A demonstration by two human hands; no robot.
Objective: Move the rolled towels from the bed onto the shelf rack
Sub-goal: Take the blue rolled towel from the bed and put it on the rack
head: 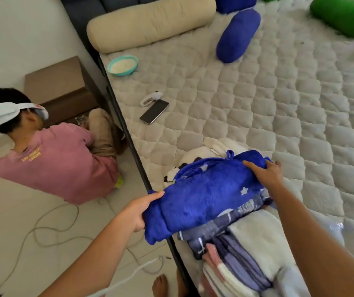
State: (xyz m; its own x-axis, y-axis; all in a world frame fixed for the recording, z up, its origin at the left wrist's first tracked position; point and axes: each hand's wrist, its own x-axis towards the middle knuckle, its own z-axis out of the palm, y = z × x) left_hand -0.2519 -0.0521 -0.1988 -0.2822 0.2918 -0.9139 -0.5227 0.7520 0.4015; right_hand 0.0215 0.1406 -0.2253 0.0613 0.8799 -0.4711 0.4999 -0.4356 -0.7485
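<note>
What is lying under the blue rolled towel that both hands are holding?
Under the blue rolled towel, a black-and-white plush item shows beyond it and folded patterned towels nearer. The left hand and right hand grip its ends; whatever lies directly beneath is covered.

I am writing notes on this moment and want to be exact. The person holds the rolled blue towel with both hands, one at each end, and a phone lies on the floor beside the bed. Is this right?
Not entirely. The phone lies on the mattress, near its left edge, not on the floor; the head view shows it. The rest stands: the left hand and right hand each grip one end of the rolled blue towel.
</note>
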